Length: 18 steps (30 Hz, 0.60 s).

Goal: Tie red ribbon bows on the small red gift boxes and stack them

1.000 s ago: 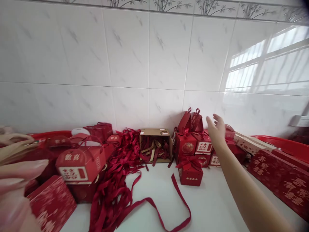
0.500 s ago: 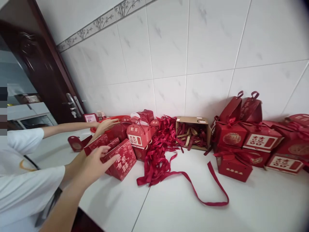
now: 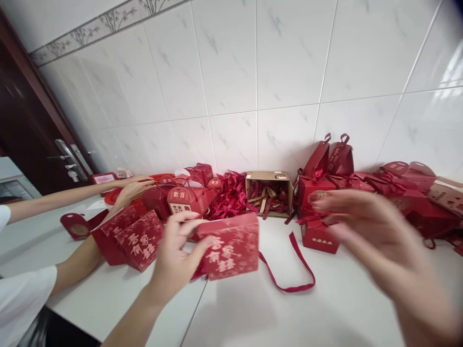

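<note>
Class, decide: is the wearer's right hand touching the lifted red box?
No: the left hand holds the lifted red box, with the right hand apart.

"What do we see at far left?"
"We see a dark wooden door (image 3: 21, 111), keys (image 3: 73, 174) hanging beneath its lever handle (image 3: 65, 148)."
"And ahead of us?"
"We face a white tiled wall (image 3: 231, 62) with grey veining, a bamboo-patterned border (image 3: 85, 36) along its upper left. At far right we catch a bright reflection (image 3: 454, 70)."
</note>
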Motion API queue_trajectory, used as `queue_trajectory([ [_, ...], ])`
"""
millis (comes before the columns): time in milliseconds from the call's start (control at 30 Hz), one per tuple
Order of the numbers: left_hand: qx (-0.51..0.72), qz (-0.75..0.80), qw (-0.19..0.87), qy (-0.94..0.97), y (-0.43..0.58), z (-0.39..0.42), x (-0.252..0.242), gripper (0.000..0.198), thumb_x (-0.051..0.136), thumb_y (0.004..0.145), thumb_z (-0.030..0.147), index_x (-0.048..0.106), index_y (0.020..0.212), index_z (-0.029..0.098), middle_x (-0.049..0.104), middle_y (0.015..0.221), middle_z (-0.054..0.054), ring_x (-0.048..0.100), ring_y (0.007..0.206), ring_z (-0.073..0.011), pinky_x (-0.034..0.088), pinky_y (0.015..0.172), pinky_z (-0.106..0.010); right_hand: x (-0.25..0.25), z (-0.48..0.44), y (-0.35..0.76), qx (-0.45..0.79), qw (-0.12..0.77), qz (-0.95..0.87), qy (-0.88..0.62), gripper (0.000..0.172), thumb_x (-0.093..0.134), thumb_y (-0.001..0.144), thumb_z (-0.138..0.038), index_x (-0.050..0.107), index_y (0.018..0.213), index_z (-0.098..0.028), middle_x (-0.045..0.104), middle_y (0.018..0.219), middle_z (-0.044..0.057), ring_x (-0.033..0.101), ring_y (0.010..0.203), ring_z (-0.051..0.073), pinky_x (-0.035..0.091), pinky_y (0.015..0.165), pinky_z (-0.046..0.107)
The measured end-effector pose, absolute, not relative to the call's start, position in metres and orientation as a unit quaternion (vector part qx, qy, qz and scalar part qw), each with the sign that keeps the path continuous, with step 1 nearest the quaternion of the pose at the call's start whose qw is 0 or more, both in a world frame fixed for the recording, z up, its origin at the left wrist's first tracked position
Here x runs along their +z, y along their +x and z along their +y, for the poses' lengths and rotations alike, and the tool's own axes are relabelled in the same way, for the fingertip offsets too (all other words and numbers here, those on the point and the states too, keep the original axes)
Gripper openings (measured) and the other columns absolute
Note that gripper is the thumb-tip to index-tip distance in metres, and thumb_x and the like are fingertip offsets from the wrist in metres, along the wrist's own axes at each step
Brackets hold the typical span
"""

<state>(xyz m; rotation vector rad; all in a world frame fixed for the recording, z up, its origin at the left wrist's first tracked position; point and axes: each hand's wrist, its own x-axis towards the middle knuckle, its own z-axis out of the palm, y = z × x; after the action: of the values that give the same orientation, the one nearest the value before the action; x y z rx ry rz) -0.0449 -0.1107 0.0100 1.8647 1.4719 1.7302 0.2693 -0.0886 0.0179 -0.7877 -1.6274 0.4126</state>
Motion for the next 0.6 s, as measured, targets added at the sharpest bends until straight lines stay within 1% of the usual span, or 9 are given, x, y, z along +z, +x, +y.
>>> queue_trajectory([
  [67,0.575,0.458,0.180,0.654,-0.021,-0.098,-0.002,0.036,0.069,0.075,0.026,0.037,0.092,0.025,0.070,0.094,-0.003,0.069,0.085,-0.0185,0.055,0.077,-0.030,0.009,-0.075,0.242,0.257,0.496,-0.766,-0.319,0.064,0.071,0.076,-0.039,0.042,0.133,-0.031,0.050,0.135,0.007,0.048,0.124,0.028,0.043,0.103,0.043],
  [100,0.573,0.446,0.206,0.656,-0.012,-0.091,-0.009,0.036,0.070,0.075,0.025,0.036,0.087,0.024,0.070,0.093,-0.002,0.069,0.084,-0.0180,0.055,0.077,-0.029,0.003,-0.067,0.231,0.306,0.469,-0.770,-0.306,0.072,0.073,0.074,-0.039,0.038,0.136,-0.031,0.049,0.136,0.008,0.047,0.125,0.028,0.042,0.104,0.044],
  [133,0.573,0.442,0.223,0.653,-0.006,-0.086,-0.016,0.036,0.071,0.074,0.025,0.036,0.084,0.024,0.070,0.091,-0.002,0.069,0.083,-0.0174,0.055,0.075,-0.028,-0.005,-0.059,0.222,0.361,0.444,-0.763,-0.300,0.074,0.073,0.074,-0.039,0.036,0.137,-0.031,0.051,0.133,0.007,0.050,0.122,0.027,0.044,0.102,0.044],
  [233,0.570,0.455,0.234,0.644,-0.001,-0.074,-0.031,0.026,0.074,0.071,0.026,0.050,0.080,0.020,0.071,0.092,-0.004,0.068,0.085,-0.0183,0.055,0.075,-0.027,-0.024,-0.041,0.208,0.481,0.447,-0.699,-0.285,0.067,0.072,0.075,-0.035,0.038,0.132,-0.028,0.062,0.113,0.006,0.062,0.102,0.023,0.052,0.090,0.039],
  [300,0.562,0.458,0.233,0.648,-0.002,-0.071,-0.036,0.018,0.073,0.072,0.027,0.061,0.081,0.018,0.070,0.102,-0.008,0.066,0.095,-0.0217,0.053,0.084,-0.030,-0.031,-0.034,0.206,0.527,0.459,-0.661,-0.273,0.065,0.074,0.073,-0.032,0.040,0.128,-0.027,0.064,0.105,0.005,0.064,0.094,0.021,0.055,0.083,0.036],
  [367,0.554,0.455,0.235,0.656,-0.004,-0.070,-0.039,0.015,0.070,0.075,0.028,0.066,0.084,0.017,0.068,0.110,-0.010,0.063,0.103,-0.0237,0.049,0.092,-0.032,-0.034,-0.032,0.204,0.545,0.461,-0.645,-0.273,0.065,0.075,0.071,-0.031,0.041,0.126,-0.027,0.065,0.101,0.004,0.065,0.089,0.021,0.055,0.078,0.035],
  [467,0.540,0.462,0.239,0.662,-0.003,-0.071,-0.040,0.014,0.065,0.080,0.028,0.063,0.089,0.018,0.068,0.101,-0.007,0.064,0.095,-0.0209,0.050,0.087,-0.031,-0.035,-0.032,0.202,0.530,0.467,-0.643,-0.296,0.062,0.076,0.070,-0.030,0.044,0.123,-0.026,0.065,0.094,0.003,0.064,0.083,0.020,0.055,0.072,0.033],
  [533,0.548,0.458,0.246,0.656,-0.001,-0.071,-0.040,0.018,0.064,0.081,0.026,0.055,0.096,0.020,0.066,0.093,-0.004,0.064,0.087,-0.0178,0.050,0.081,-0.029,-0.037,-0.032,0.199,0.509,0.474,-0.650,-0.306,0.058,0.076,0.070,-0.031,0.047,0.120,-0.026,0.064,0.092,0.002,0.062,0.080,0.018,0.054,0.070,0.030],
  [600,0.559,0.442,0.254,0.654,0.001,-0.070,-0.038,0.027,0.062,0.082,0.024,0.046,0.103,0.023,0.062,0.090,-0.001,0.063,0.082,-0.0158,0.050,0.076,-0.028,-0.041,-0.031,0.197,0.485,0.478,-0.661,-0.314,0.049,0.077,0.068,-0.032,0.052,0.110,-0.025,0.063,0.090,0.001,0.061,0.078,0.017,0.051,0.068,0.028],
])
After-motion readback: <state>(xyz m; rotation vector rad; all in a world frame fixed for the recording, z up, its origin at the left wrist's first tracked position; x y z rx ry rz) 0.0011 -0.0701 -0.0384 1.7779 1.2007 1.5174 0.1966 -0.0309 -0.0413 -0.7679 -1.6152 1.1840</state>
